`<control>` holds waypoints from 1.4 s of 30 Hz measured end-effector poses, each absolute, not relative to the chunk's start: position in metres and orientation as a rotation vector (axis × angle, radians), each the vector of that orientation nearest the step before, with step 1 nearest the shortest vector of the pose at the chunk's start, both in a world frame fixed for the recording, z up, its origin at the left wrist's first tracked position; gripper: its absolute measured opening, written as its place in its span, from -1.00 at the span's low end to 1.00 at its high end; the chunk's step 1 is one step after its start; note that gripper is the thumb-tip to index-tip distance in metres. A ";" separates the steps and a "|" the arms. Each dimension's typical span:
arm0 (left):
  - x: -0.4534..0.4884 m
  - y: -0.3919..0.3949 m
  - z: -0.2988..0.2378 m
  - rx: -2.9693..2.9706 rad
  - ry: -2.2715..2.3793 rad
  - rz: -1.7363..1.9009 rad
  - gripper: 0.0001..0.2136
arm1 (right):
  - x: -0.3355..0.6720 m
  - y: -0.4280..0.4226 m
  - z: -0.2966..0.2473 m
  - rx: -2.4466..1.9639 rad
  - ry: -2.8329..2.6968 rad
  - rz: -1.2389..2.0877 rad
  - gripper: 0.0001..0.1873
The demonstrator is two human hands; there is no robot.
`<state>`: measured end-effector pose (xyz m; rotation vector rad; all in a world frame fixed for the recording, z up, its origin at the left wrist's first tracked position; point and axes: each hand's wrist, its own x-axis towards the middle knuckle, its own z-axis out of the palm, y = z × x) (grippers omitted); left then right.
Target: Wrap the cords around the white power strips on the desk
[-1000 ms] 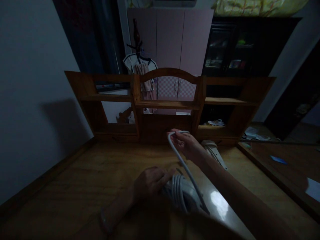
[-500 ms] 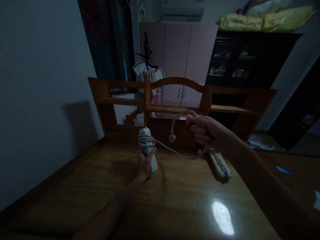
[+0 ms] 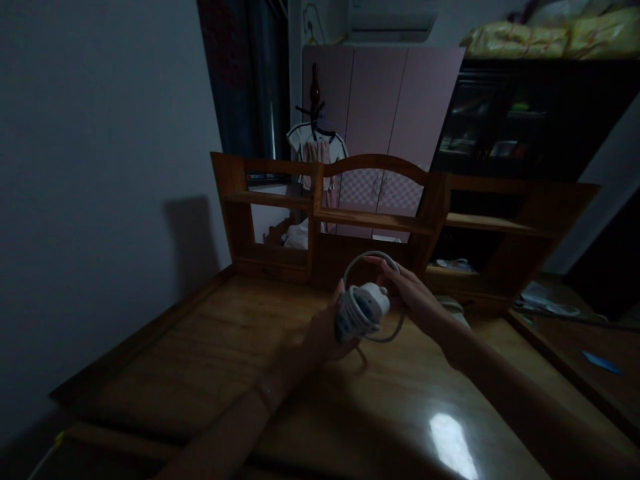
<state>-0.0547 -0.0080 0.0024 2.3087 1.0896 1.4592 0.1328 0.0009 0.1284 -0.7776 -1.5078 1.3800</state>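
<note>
My left hand (image 3: 327, 328) grips a white power strip (image 3: 364, 308) with its cord coiled round it, held above the wooden desk top (image 3: 240, 373). My right hand (image 3: 411, 293) is just to the right of it, fingers closed on the loose loop of white cord (image 3: 367, 260) that arcs over the strip. Part of a second power strip (image 3: 456, 308) shows on the desk behind my right wrist, mostly hidden.
A wooden shelf unit (image 3: 380, 220) stands along the back of the desk. A grey wall (image 3: 90, 200) runs on the left. Behind are a pink wardrobe (image 3: 395, 100), a clothes stand (image 3: 315, 133) and a dark cabinet (image 3: 525, 120). A lamp glare spot (image 3: 447, 443) lies front right.
My hands have come together: the long slack of cord has shrunk to a small loop over the strip, and my right hand has moved left and down to it. The view has shifted left.
</note>
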 end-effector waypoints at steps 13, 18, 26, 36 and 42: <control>-0.054 -0.017 0.007 2.801 0.931 1.354 -0.14 | 0.129 0.019 0.120 -1.042 -1.583 1.433 -0.43; -0.052 -0.016 0.006 2.899 0.850 1.276 -0.16 | 0.133 0.024 0.124 -0.978 -1.517 1.706 -0.46; -0.050 -0.012 0.008 2.528 1.304 1.393 -0.15 | 0.147 0.026 0.137 -0.687 -1.389 1.822 -0.62; -0.054 0.008 -0.001 2.021 1.558 1.641 -0.19 | 0.170 0.043 0.141 -0.550 -1.264 1.556 -0.83; -0.053 0.000 0.004 2.216 1.415 1.550 -0.14 | 0.176 0.052 0.127 -0.649 -1.329 1.512 -0.74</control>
